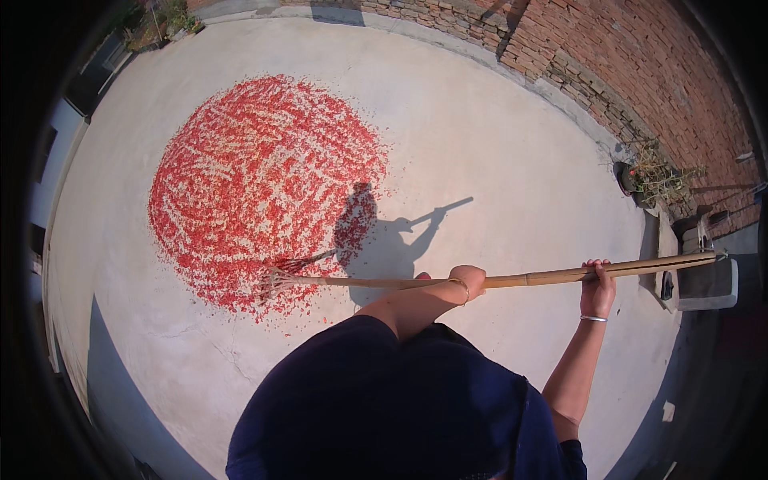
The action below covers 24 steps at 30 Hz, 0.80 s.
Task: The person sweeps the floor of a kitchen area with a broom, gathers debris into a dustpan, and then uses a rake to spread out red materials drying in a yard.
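A long bamboo rake (364, 282) lies across in front of me, its pale tined head (276, 284) at the left among small red pieces (232, 184) that look like chili peppers, spread in a rough circle on concrete. Around the middle of the handle my left hand (470, 280) is closed, a gold-coloured bangle on its wrist. Farther right, near the handle's split end, my right hand (598, 290) grips the same pole, with a silver-coloured bangle below it. Whether the tines press on the ground I cannot tell.
A brick wall (632, 72) bounds the yard at the far right. Beside it stand a dark pot with a plant (660, 182) and a pale bin-like container (710, 284), close to the handle's end. My shadow falls on the concrete (512, 152) and the red pieces' edge.
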Tool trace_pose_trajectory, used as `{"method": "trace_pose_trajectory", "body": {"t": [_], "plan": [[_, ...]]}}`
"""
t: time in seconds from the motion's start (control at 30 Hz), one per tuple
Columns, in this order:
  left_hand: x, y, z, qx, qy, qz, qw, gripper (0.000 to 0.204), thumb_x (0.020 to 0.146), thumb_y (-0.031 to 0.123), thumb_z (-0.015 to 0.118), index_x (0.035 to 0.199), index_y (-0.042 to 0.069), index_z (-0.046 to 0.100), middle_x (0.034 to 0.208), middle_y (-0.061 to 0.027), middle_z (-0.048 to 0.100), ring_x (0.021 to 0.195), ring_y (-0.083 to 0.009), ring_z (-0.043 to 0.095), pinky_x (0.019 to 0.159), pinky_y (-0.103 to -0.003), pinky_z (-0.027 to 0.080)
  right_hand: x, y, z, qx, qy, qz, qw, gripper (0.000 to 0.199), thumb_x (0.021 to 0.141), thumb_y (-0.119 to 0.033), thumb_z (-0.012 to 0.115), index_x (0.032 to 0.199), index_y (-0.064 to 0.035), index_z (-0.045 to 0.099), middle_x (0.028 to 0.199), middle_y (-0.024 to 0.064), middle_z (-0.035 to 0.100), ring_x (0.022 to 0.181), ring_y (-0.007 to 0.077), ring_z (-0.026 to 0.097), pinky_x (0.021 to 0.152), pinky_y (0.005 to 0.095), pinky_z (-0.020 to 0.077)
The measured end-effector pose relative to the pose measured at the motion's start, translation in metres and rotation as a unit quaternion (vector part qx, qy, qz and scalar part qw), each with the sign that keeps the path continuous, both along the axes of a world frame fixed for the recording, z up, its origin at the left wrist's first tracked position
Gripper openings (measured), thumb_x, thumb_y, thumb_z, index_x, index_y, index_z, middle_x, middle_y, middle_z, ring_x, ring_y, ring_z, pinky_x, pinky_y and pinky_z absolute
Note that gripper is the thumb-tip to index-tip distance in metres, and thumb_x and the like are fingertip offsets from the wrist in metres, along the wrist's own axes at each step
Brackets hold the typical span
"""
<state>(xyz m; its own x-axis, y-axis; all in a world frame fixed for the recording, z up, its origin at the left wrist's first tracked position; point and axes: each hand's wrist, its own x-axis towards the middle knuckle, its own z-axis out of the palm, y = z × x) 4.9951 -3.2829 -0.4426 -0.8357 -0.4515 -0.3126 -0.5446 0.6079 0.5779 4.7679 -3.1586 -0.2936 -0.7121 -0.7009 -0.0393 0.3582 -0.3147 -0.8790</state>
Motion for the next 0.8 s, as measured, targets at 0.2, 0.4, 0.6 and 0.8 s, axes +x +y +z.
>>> {"method": "trace_pose_trajectory", "body": {"t": [0.2,0.4,0.6,0.8], "plan": [[-0.154,-0.081,0.041,0.027,0.042,-0.049,0.998,0.028,0.073,0.031,0.066,0.084,0.006,0.063,0.079,-0.0124,0.062,0.079,-0.0293,0.060,0.069,-0.040,0.048,-0.145,-0.077,0.053,0.004,0.051,-0.003,0.999,0.012,0.081,0.001,0.051,0.091,-0.0053,0.047,0.083,0.0053,0.052,0.081,0.0179,0.051,0.082,0.0330,0.0422],[-0.287,-0.150,0.043,0.035,0.018,-0.098,0.994,0.028,0.071,0.028,0.067,0.085,0.003,0.065,0.084,-0.0140,0.064,0.082,-0.0288,0.061,0.072,-0.039,0.049,-0.284,-0.121,0.039,0.013,0.040,-0.027,0.999,0.011,0.081,0.001,0.052,0.088,-0.0054,0.048,0.079,0.0054,0.052,0.080,0.0178,0.052,0.079,0.0318,0.0433],[-0.372,-0.282,0.022,-0.055,-0.035,-0.086,0.994,0.021,0.071,0.017,0.064,0.088,0.006,0.067,0.087,-0.0127,0.064,0.083,-0.0276,0.062,0.070,-0.039,0.050,-0.416,-0.220,-0.013,0.004,-0.012,-0.155,0.988,0.009,0.084,-0.010,0.057,0.090,-0.0066,0.051,0.081,0.0032,0.057,0.078,0.0165,0.057,0.069,0.0286,0.0470],[-0.395,-0.425,0.006,-0.165,-0.103,-0.004,0.981,0.016,0.073,0.009,0.057,0.084,0.008,0.068,0.083,-0.0109,0.065,0.080,-0.0274,0.063,0.066,-0.038,0.052,-0.592,-0.292,-0.027,0.091,-0.014,-0.438,0.894,0.015,0.079,-0.010,0.059,0.084,0.0022,0.052,0.069,0.0085,0.057,0.059,0.0174,0.056,0.053,0.0292,0.0489]]}}
